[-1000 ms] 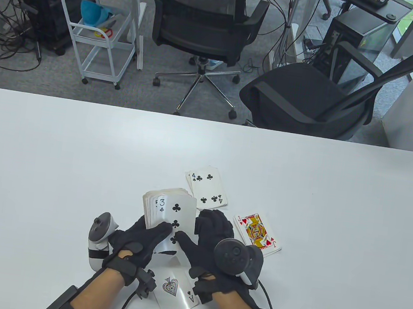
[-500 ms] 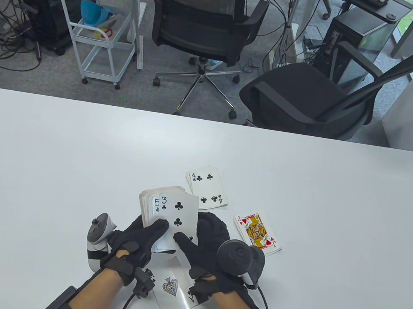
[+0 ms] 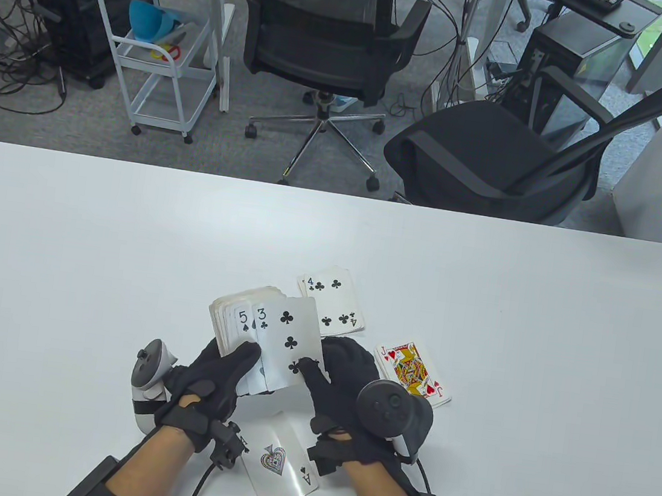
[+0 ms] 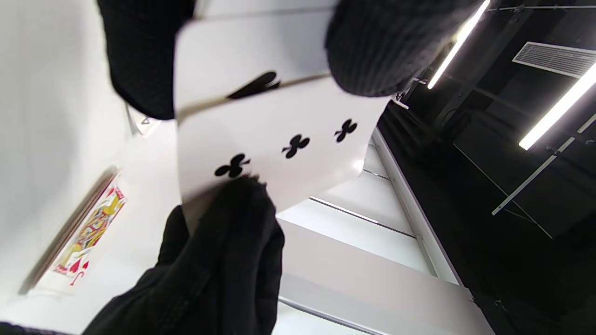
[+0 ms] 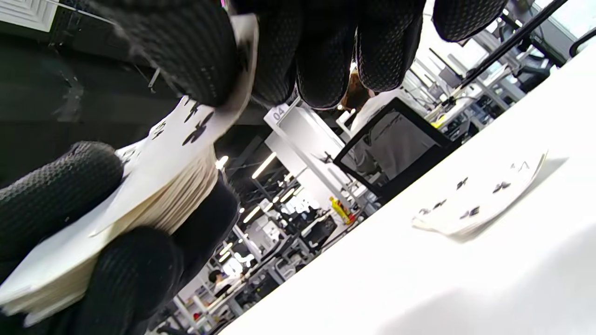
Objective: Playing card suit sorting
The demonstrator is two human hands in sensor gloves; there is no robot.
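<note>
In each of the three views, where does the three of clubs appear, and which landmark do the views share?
Table view: the three of clubs is at lower centre, on top of the deck, pinched by the right hand.
Left wrist view: the three of clubs is at centre, its pips in a row.
Right wrist view: the three of clubs is at upper left, seen edge-on under the thumb.
Shared landmark: the deck in the left hand.

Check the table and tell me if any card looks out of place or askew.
Nothing looks damaged. The clubs pile topped by a four is slightly fanned, and the ace of spades lies skewed near the table edge. The jack of hearts pile sits fairly squared.
</note>
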